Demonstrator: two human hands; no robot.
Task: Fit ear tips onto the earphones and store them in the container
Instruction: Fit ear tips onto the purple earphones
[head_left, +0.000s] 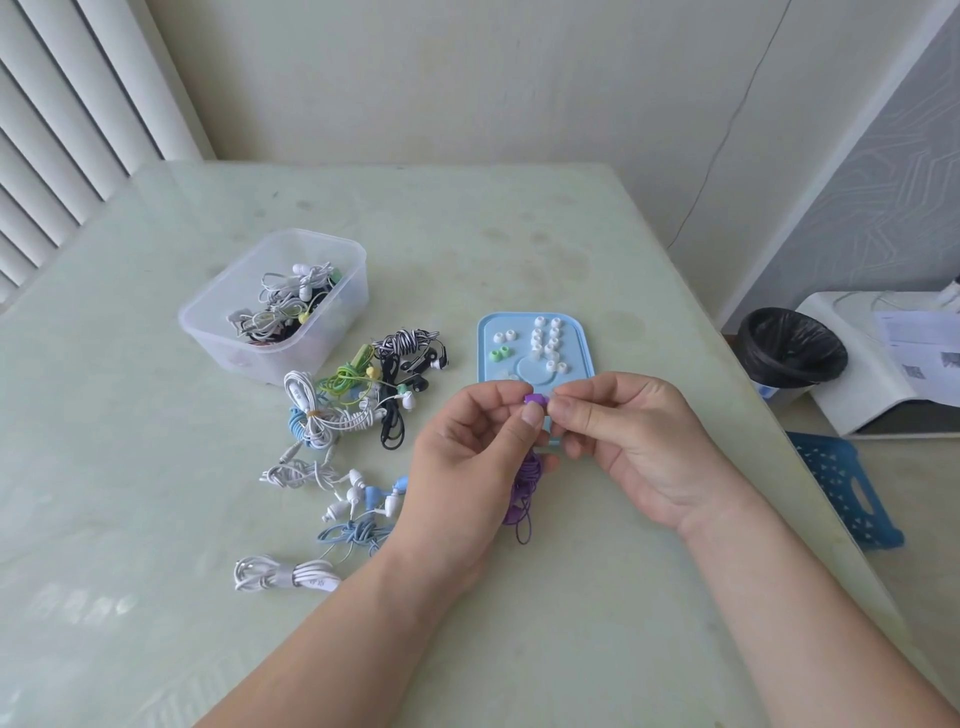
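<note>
Both hands are up over the near middle of the pale green glass-topped table (519, 234), and they meet right at a small purple earbud (535, 399). The left hand (467, 441) pinches it from the left, thumb tip pressed under it and forefinger curled over the top. The right hand (639, 441) comes in from the other side, thumb and forefinger closed together against the earbud's right end; whether an ear tip sits between those fingertips I cannot tell, they cover the spot. So the earbud sits exactly between the two pinches, held above the table, just in front of the near edge of the light blue rectangular tray (485, 332). Its coiled purple cable (525, 488) hangs down from the left palm, dangling between the two wrists. On the tray lie a cluster of white silicone ear tips (548, 343) and, toward its left side, a pair of green ear tips (498, 355). Left of the tray is a loose heap of bundled wired earphones (353, 395) in white, green, blue, black and stripes, and nearer the person a white wrapped cable bundle (285, 574). Beyond the heap stands the clear plastic rectangular container (244, 343), with several earphones inside. Off the table to the right are a black-lined waste bin (792, 345) and a blue plastic stool (841, 483).
</note>
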